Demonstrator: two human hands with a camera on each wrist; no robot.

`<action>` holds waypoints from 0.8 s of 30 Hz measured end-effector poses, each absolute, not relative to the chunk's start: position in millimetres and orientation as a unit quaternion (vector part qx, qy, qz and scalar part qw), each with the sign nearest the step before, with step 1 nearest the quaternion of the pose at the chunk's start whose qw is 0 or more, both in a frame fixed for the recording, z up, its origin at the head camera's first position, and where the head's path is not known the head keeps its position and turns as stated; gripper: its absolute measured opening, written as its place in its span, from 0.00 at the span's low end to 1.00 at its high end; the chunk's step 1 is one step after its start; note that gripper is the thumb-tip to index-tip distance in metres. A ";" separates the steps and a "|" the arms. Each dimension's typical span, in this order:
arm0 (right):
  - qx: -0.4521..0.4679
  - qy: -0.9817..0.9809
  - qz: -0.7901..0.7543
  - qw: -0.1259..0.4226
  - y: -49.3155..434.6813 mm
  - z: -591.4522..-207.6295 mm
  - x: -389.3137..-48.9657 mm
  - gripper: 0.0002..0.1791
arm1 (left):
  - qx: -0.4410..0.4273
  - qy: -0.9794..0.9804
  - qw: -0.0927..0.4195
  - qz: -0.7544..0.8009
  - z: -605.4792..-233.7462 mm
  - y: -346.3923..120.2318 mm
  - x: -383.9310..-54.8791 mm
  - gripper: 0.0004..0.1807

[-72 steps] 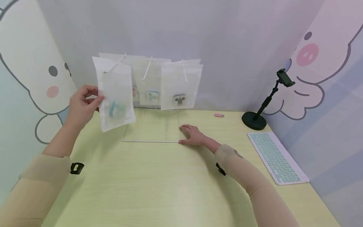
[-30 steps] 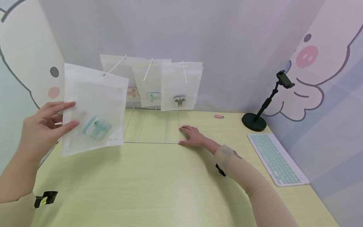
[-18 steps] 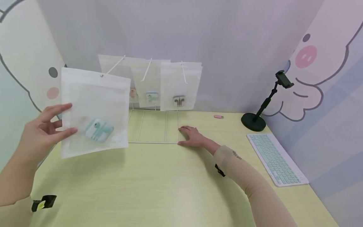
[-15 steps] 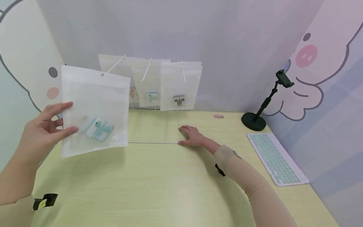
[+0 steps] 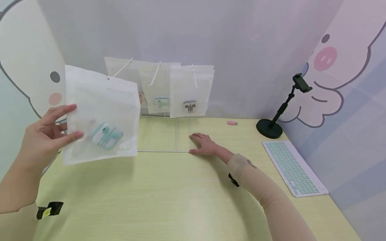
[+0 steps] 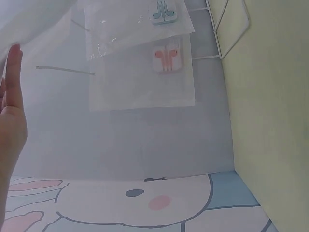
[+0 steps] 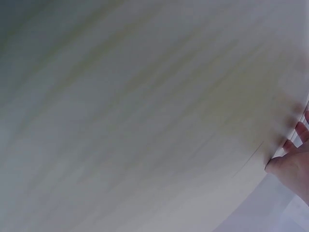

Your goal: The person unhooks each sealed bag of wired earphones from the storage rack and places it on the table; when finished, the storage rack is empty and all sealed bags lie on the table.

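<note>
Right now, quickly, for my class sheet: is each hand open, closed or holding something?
Left hand: holding a white pouch by one edge.
Right hand: open, touching the side of the wire rack's base.

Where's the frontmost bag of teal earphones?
At left in the head view, the bag is at the tip of the leftmost hook, held by the left hand.
</note>
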State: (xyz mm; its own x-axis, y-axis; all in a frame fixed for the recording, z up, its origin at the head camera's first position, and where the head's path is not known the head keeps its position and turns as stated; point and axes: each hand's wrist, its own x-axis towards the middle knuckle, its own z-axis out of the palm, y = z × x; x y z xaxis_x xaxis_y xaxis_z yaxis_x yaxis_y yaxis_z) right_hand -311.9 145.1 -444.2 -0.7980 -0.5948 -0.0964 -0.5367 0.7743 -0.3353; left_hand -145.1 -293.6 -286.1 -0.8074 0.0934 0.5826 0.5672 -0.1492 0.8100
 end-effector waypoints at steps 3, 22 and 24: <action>-0.302 0.937 -0.146 0.099 145.1 -443.6 -311.4 0.43 | -0.265 -0.631 0.172 -0.708 -284.6 -295.0 -147.7 0.37; -0.308 0.934 -0.152 0.100 145.7 -439.4 -307.9 0.43 | -0.145 -0.685 0.121 -0.703 -314.1 -333.7 -146.8 0.37; -0.308 0.933 -0.153 0.102 145.8 -439.4 -307.9 0.43 | -0.122 -0.701 0.114 -0.693 -320.8 -341.0 -145.8 0.37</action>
State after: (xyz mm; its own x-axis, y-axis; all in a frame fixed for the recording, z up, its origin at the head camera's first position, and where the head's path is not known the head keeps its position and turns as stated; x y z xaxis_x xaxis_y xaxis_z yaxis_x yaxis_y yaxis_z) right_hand -307.9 145.8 -439.4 -0.7893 -0.6066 -0.0956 -0.5444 0.7632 -0.3481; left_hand -145.8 -341.0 -320.8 -0.9440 0.0136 0.3298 0.3299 0.0096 0.9440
